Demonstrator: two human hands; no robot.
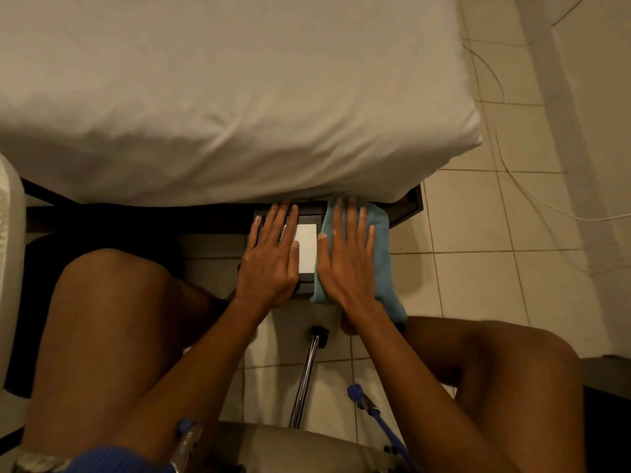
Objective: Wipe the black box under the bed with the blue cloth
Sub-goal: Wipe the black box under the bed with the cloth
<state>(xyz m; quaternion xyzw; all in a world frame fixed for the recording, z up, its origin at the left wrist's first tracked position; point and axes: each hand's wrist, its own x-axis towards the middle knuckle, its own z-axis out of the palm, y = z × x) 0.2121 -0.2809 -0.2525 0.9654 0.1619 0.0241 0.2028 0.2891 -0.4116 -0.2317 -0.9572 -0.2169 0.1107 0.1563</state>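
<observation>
Both grips lay flat with straight, slightly spread fingers, pinching nothing. The left grip (269,264) pressed on the bare left half of the black box (309,218), and the right grip (345,264) pressed on the blue cloth (380,254) covering the box's right half.

The box sat on the floor (478,268) at the near edge of the bed (239,97), close to its right corner. Its far end was tucked under the overhanging mattress and its near end stuck out toward the person. Its long axis ran from the person to the bed. The fingers, the cloth and the white label (307,247) between the hands all lay the same way. The cloth hung over the box's near end.

The mattress edge met the fingertips on the far side. The dark bed frame (408,206) stood just right of the cloth, with open tiles beyond. A chrome chair leg (307,370) stood near the box's near end.
</observation>
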